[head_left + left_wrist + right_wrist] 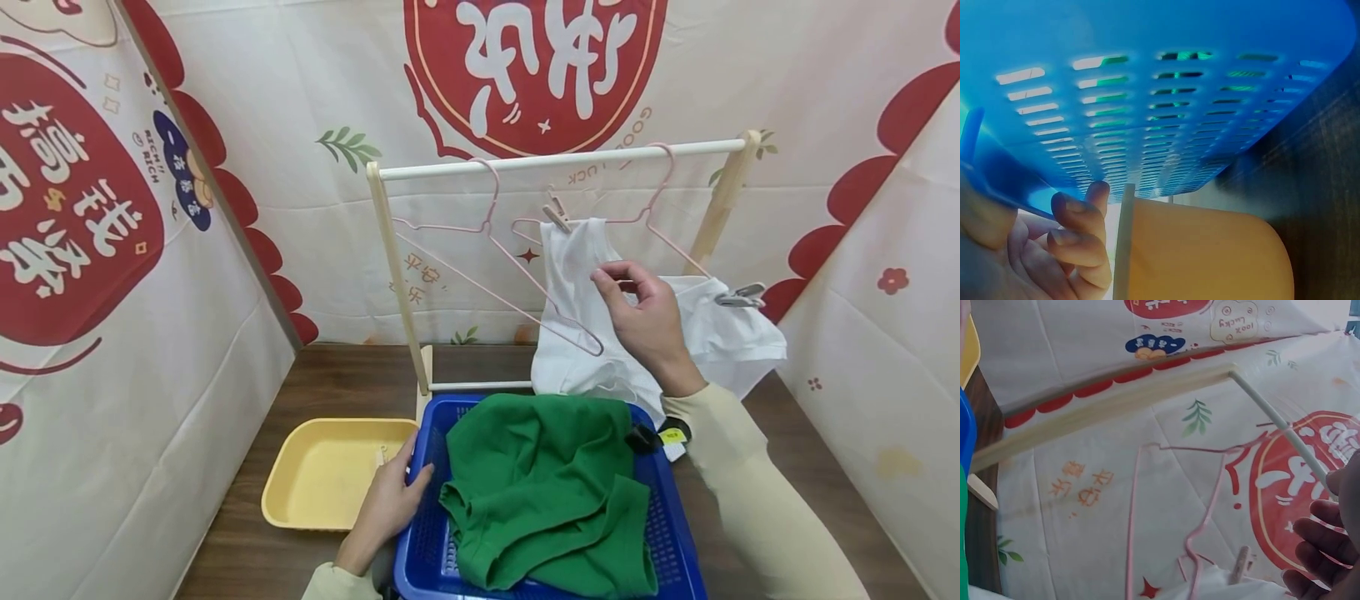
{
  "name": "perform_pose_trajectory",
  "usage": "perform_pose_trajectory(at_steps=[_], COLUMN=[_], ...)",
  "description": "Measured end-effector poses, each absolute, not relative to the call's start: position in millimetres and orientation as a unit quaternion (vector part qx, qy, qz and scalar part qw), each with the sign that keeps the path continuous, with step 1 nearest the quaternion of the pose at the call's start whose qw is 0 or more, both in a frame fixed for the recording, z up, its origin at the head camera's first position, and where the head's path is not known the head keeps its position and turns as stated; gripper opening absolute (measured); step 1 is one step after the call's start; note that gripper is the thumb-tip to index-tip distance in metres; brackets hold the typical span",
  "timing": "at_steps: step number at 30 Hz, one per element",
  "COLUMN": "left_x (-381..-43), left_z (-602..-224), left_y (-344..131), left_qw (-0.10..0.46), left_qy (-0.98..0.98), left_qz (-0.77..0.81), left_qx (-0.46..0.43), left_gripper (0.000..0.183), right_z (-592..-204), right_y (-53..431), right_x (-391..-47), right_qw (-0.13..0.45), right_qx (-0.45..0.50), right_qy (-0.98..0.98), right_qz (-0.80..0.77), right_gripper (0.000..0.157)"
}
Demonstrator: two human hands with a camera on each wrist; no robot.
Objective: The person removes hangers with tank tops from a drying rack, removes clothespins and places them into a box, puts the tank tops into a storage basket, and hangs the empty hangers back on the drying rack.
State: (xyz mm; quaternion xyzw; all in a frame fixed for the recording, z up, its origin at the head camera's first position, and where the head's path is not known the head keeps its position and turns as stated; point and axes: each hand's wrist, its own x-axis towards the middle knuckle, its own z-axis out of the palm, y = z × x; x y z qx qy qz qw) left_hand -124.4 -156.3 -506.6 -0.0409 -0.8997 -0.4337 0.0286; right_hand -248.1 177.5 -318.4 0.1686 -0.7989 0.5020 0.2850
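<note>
In front of the clothes rack (562,160), on the desk (247,508), the blue basket (667,508) holds a green garment (547,492), bunched and partly folded over itself. The left hand (387,500) grips the basket's left edge, fingers curled at the outer wall; that hold seems worth keeping firm, as it steadies the basket. The right hand (647,317) hovers before the white garment (573,292), fingers loosely bent and parted from the thumb, nothing visible in them. The white garment hangs at the right pink hanger (651,218), a beige clothespin (557,218) at one upper corner, a gray clothespin (741,296) at the other. The bare left pink hanger (489,229) slants across the cloth, so the right hand should pass clear of it. Any smoothing calls for light fingers, lest a clothespin slip.
</note>
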Motion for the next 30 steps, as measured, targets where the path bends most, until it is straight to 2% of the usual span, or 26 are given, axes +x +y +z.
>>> perform_pose_trajectory(at_steps=[14,21,30], left_x=[-123.5,-123.1,-122.2], left_z=[-506.0,-506.1,-506.5], left_y=[-155.3,-154.8,-154.6], left_qw=[0.036,0.041,0.041], left_qy=[-0.903,-0.904,-0.904], left_qz=[-0.425,-0.422,-0.424], left_qx=[-0.045,-0.046,-0.046], left_gripper=[0.060,0.060,0.060], right_z=[-317.3,-314.2,-311.6], right_y=[235.9,259.5,274.7], right_x=[-234.5,-230.8,-222.9], right_qw=[0.317,0.366,0.431], right_qx=[0.109,0.039,0.082], right_qy=[-0.833,-0.837,-0.811], right_qz=[0.440,0.405,0.387], right_gripper=[0.025,0.028,0.023])
